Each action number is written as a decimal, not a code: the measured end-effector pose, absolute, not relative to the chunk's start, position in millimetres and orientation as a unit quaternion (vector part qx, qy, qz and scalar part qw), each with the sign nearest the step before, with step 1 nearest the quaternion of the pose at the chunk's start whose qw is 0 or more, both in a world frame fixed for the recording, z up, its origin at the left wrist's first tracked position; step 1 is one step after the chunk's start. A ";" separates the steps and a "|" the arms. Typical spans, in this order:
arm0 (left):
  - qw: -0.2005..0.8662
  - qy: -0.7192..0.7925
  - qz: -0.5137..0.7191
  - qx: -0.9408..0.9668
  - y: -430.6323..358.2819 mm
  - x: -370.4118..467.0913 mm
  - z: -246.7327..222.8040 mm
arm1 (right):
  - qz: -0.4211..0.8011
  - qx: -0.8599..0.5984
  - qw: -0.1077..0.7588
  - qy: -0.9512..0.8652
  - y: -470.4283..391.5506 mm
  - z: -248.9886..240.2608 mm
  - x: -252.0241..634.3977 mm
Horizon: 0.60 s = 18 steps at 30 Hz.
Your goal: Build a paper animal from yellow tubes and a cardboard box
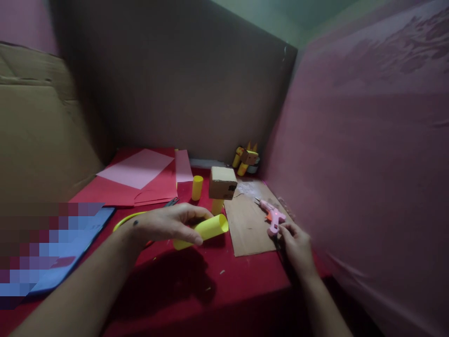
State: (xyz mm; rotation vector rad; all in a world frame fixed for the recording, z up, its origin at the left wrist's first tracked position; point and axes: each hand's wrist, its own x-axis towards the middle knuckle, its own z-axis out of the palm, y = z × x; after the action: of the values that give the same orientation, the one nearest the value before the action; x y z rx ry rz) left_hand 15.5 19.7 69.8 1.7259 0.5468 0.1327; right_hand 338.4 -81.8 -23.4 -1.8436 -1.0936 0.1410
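Note:
My left hand [175, 222] is closed round a yellow paper tube [212, 228], thumb on the near side, holding it slantwise over the red tabletop. At the right, a pink hot glue gun [271, 214] lies on a cardboard sheet [243, 234], its nozzle pointing away and a small red light on its body. The fingertips of my right hand [296, 245] are pinched at the lower end of its handle, beside the cord. Just beyond the tube is a small cardboard box [223, 183] raised on a yellow tube [217, 206]. Another short yellow tube [197, 188] stands upright to its left.
Red and pink paper sheets [136, 168] lie at the back left. A blue flat folder-like thing [77, 252] is at the left edge. Scissors [171, 202] lie partly behind my left hand. A yellow-and-brown cardboard animal figure [247, 158] stands in the far corner. Walls enclose the table.

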 end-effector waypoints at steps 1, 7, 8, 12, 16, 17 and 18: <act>0.612 0.240 0.056 0.752 19.8 15.9 69.6 | 0.047 -0.760 0.463 -0.454 -80.3 -21.3 339.0; 0.601 0.239 0.047 0.761 21.4 18.6 66.7 | 0.013 -0.878 0.247 -0.410 -60.1 2.3 331.2; 0.600 0.238 0.047 0.762 21.6 18.9 66.1 | 0.016 -0.885 0.226 -0.407 -55.6 5.5 329.2; 0.590 0.237 0.041 0.770 22.1 19.4 65.0 | 0.021 -0.876 0.247 -0.413 -41.8 7.9 328.5; 0.590 0.243 0.052 0.769 22.1 17.7 65.8 | 0.019 -0.861 0.330 -0.386 -43.3 -0.4 334.6; 0.594 0.241 0.057 0.766 22.1 16.6 66.4 | 0.021 -0.855 0.360 -0.374 -46.1 -2.4 334.8; 0.598 0.237 0.064 0.763 22.0 15.1 67.1 | 0.024 -0.846 0.390 -0.362 -49.7 -3.9 333.9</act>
State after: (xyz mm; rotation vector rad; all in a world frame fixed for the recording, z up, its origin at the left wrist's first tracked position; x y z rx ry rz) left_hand 15.1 22.0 67.1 1.7691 0.5506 0.1482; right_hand 333.9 -49.7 -3.9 -2.1507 -0.9202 0.0600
